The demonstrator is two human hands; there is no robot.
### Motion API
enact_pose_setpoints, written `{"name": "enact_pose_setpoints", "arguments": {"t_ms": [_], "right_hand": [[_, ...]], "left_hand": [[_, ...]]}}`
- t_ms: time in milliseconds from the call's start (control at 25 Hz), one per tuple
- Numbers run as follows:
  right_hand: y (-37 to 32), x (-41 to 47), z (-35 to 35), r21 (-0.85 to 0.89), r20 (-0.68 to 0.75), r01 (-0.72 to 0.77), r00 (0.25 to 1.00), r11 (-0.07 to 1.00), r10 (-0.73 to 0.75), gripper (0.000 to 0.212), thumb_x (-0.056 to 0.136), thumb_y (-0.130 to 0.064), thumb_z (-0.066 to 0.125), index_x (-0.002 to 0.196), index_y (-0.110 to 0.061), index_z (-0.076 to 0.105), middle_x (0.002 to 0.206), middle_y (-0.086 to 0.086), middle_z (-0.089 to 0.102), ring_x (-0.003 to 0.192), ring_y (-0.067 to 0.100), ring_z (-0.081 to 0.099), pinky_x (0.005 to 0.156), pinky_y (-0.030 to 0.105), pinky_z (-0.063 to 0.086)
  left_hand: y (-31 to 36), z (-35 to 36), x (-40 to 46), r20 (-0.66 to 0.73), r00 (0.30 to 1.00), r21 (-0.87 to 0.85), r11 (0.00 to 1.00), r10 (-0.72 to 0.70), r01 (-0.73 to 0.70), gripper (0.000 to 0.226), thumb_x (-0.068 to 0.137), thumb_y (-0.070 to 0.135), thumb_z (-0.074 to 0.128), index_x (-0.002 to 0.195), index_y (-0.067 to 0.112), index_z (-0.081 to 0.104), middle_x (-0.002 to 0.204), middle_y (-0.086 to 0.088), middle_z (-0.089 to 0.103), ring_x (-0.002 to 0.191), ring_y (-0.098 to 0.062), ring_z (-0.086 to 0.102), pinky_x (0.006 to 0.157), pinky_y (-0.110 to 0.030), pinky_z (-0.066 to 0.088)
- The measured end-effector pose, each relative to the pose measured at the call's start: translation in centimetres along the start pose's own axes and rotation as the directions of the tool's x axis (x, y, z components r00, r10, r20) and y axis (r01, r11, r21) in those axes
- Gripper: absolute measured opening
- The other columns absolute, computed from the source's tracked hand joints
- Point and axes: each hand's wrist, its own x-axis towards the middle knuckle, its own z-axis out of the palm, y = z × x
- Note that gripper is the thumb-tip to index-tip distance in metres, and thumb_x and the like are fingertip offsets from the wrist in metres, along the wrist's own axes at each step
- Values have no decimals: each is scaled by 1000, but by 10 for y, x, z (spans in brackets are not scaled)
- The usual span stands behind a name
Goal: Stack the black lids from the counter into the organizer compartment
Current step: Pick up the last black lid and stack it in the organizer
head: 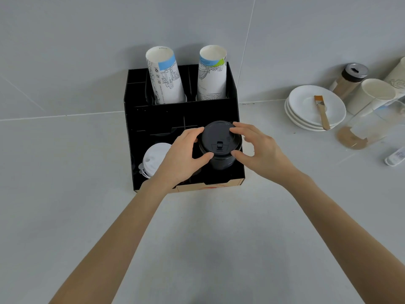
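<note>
A stack of black lids (219, 144) stands in the front right compartment of the black organizer (140, 119). My left hand (182, 156) grips the stack from the left, thumb on its front and fingers on the top edge. My right hand (256, 150) holds it from the right, fingertips on the rim. The top lid shows a small flip tab facing me. White lids (153, 159) fill the front left compartment, partly hidden by my left hand.
Two tall stacks of printed paper cups (166, 77) stand in the organizer's back slots. To the right on the counter are stacked white plates (306, 110) with a brush (322, 111), a shaker jar (350, 80), paper cups (372, 95) and a clear pitcher (372, 126).
</note>
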Motion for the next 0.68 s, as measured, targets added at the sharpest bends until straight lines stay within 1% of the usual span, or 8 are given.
{"name": "enact_pose_setpoints", "arguments": {"t_ms": [200,280,400,480,600,680], "right_hand": [[7,3,4,8,14,-34,999,999,34,45,81,-10,60,124,-13,45,139,6,43,115,21,45,89,6,23],[9,4,6,1,20,-39,999,999,39,45,82,-11,59,124,-13,44,139,6,42,117,22,45,89,7,24],[11,5,7,-6,33,-57,998,998,57,46,82,-13,59,126,-14,43,141,4,40,120,22,44,94,16,28],[12,6,9,-27,41,-54,998,998,55,47,83,-13,58,127,-13,41,142,5,39,123,23,40,98,20,26],[14,4,13,-53,43,-56,997,997,58,49,83,-14,57,129,-13,39,143,5,37,128,22,34,98,16,20],[14,3,15,-51,28,-61,998,997,63,49,84,-15,55,130,-13,37,144,4,36,130,21,32,99,19,21]], "left_hand": [[-3,4,6,27,1000,12,1000,-15,15,60,79,25,62,131,15,32,137,-6,40,121,-21,42,97,-30,35],[-3,6,7,29,999,11,1000,-23,23,61,80,25,61,132,15,32,138,-6,39,123,-21,40,100,-34,36],[-4,11,7,33,998,9,999,-48,48,62,80,26,61,133,15,30,139,-6,38,124,-21,39,101,-36,37],[-6,13,6,28,998,-2,998,-59,59,62,81,26,60,133,16,29,140,-5,37,125,-21,39,102,-37,37],[-7,14,7,33,998,-14,998,-61,61,62,81,26,60,133,16,29,140,-5,38,125,-21,39,99,-34,35],[-8,15,6,36,997,-22,998,-61,62,62,81,26,60,134,17,28,141,-5,37,125,-21,38,98,-32,34]]}}
